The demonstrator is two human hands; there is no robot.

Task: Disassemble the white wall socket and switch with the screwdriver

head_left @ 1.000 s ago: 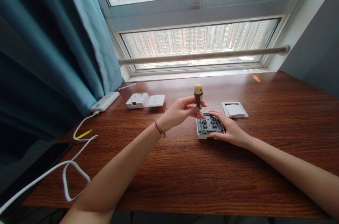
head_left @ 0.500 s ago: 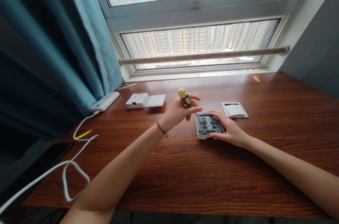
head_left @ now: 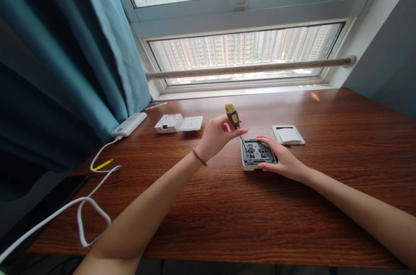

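My left hand (head_left: 218, 134) grips a screwdriver (head_left: 232, 115) with a yellow and dark grey handle. The screwdriver leans slightly, its shaft reaching down to the left part of a wall switch (head_left: 257, 152) whose dark inner mechanism is exposed above a white box. Whether the tip sits in a screw is too small to tell. My right hand (head_left: 282, 158) is closed around the switch's right side, thumb at the near edge and fingers at the far edge. Just beyond that hand lies a white switch cover with its rocker plate (head_left: 288, 135).
A white socket box (head_left: 169, 123) and a white socket faceplate (head_left: 191, 123) lie at the back left of the wooden table (head_left: 208, 205). Farther left are a white power bank (head_left: 129, 125), its white cable (head_left: 94, 199) and a yellow strip (head_left: 103, 164). A blue curtain (head_left: 107, 49) hangs there.
The screwdriver handle has become more upright and shifted a little to the right. My left fingers have curled in around it. My right hand and the switch have stayed in place.
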